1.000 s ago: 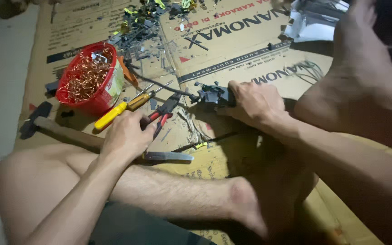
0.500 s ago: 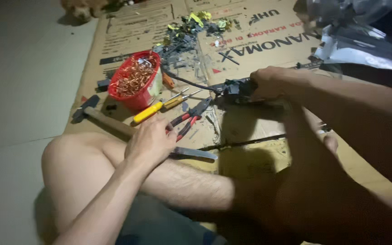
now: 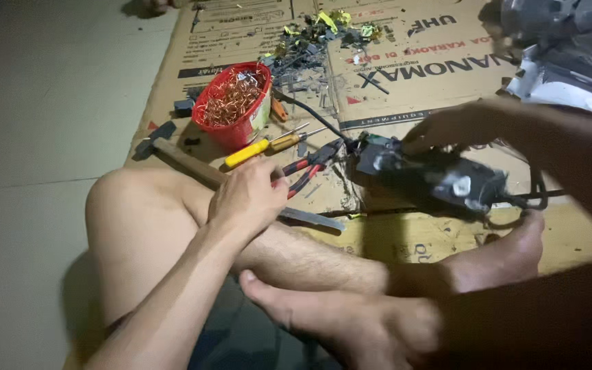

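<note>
My left hand (image 3: pixel 247 197) rests over my bent leg, seen from the back, its curled fingers right at the handles of red-handled pliers (image 3: pixel 307 166) lying on the cardboard sheet (image 3: pixel 447 75). Whether it grips them is hidden. My right hand (image 3: pixel 450 125), blurred by motion, holds the top of a black, opened electrical unit (image 3: pixel 433 179) with a black cable (image 3: pixel 534 195) looping off its right end. The unit hangs just above the cardboard, in front of my foot (image 3: pixel 501 257).
A red bowl of copper wire bits (image 3: pixel 231 103) stands at the left. Beside it lie a hammer (image 3: pixel 173 154), a yellow-handled screwdriver (image 3: pixel 260 147) and a flat metal blade (image 3: pixel 311 219). Scrap pieces (image 3: pixel 310 55) are piled farther back. Crumpled silvery material (image 3: pixel 570 48) sits top right. Tiled floor (image 3: pixel 42 123) lies to the left.
My right hand has picked the black unit up off the cardboard and moved it to the right. My left hand stays by the pliers. The camera has swung left.
</note>
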